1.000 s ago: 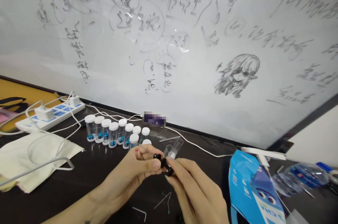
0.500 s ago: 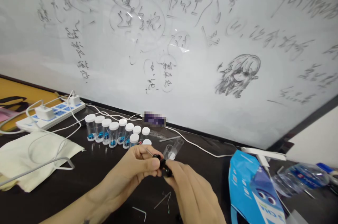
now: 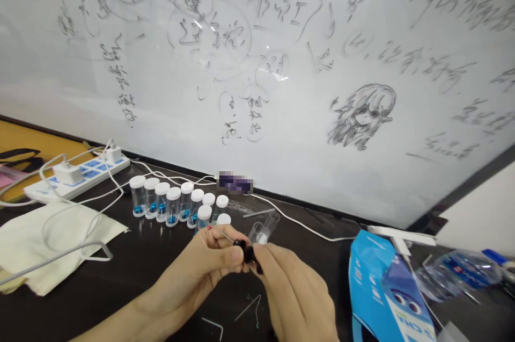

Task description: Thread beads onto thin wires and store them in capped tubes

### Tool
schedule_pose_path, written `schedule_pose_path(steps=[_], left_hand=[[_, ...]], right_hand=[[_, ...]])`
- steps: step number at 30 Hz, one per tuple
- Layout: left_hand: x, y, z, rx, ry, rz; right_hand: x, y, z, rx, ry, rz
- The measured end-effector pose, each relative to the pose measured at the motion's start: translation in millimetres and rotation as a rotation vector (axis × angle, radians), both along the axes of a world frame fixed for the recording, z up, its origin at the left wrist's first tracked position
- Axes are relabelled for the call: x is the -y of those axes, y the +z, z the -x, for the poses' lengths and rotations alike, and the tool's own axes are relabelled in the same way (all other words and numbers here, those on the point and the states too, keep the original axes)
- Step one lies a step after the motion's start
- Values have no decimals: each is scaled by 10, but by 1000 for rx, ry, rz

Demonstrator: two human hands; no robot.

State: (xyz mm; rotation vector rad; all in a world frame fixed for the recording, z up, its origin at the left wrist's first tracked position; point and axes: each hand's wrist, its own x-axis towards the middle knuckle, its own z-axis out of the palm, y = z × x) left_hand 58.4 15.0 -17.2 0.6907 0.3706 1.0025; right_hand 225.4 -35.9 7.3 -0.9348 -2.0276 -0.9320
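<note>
Left hand (image 3: 203,261) noted as pinching a small black part (image 3: 248,254) between thumb and fingertips; from my remote station I record next to no gap there. Right hand (image 3: 295,285) has its fingers closed over the part's right end, partly hiding it. The part is held above the table (image 3: 140,269), near the middle of my view. I judge it light, stiff and rather smooth, liable to slip or turn if squeezed unevenly; best hold is by the ends, as found. A thin metal rod (image 3: 226,235) projects beside the left fingers; whether it is fixed to the part, I cannot tell. On the table below lie an L-shaped key (image 3: 213,322) and a thin bent wire (image 3: 257,311). Beyond the hands stand white-capped vials (image 3: 173,205), several containing blue pieces, with clear tubes (image 3: 272,220) to their right.
</note>
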Motion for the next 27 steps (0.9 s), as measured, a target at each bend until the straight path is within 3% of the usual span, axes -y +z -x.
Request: schedule_pose_path(steps=[5, 8, 15, 20, 24, 27], left_hand=[[35, 12, -24, -26, 36, -22], [22, 24, -34, 2, 71, -20], [45, 0, -41, -40, 34, -40], [43, 14, -26, -26, 101, -35], [48, 29, -23, -91, 75, -52], [44, 36, -12, -65, 107, -52]], right_hand=[[-44, 64, 1, -61, 4, 108], [-35, 66, -3, -25, 0, 94], [18, 35, -55, -99, 15, 181], [25, 24, -55, -31, 11, 77], [12, 26, -67, -133, 55, 162], [25, 45, -66, -107, 13, 118]])
